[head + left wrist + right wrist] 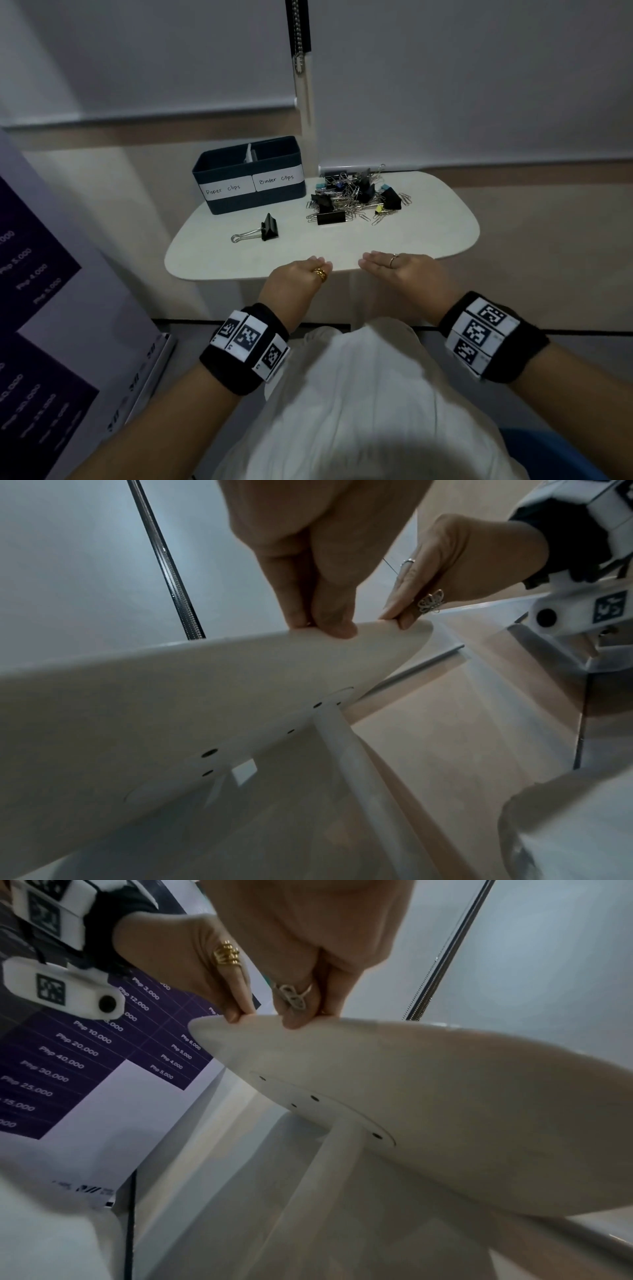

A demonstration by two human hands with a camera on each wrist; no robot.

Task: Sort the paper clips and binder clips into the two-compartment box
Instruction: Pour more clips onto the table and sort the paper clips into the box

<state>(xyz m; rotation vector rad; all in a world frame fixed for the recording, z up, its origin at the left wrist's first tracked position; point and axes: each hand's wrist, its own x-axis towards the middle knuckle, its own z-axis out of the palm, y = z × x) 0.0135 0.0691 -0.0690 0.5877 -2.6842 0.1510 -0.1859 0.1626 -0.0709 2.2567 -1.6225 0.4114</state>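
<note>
A dark blue two-compartment box [239, 205] stands at the table's back left, its front labelled "Paper clips" on the left and "Binder clips" on the right. A mixed pile of paper clips and binder clips [354, 202] lies at the back right. One black binder clip [269, 228] lies alone in front of the box. My left hand [317, 266] and right hand [373, 258] rest side by side on the near edge, fingers straight, holding nothing. From below, the left hand [322, 618] and right hand [301, 1015] touch that edge.
The small white table [431, 212] has rounded corners and a single pole under it [315, 1172]. A purple price board [37, 274] leans at the left. A window blind and its bead chain [299, 41] hang behind the table.
</note>
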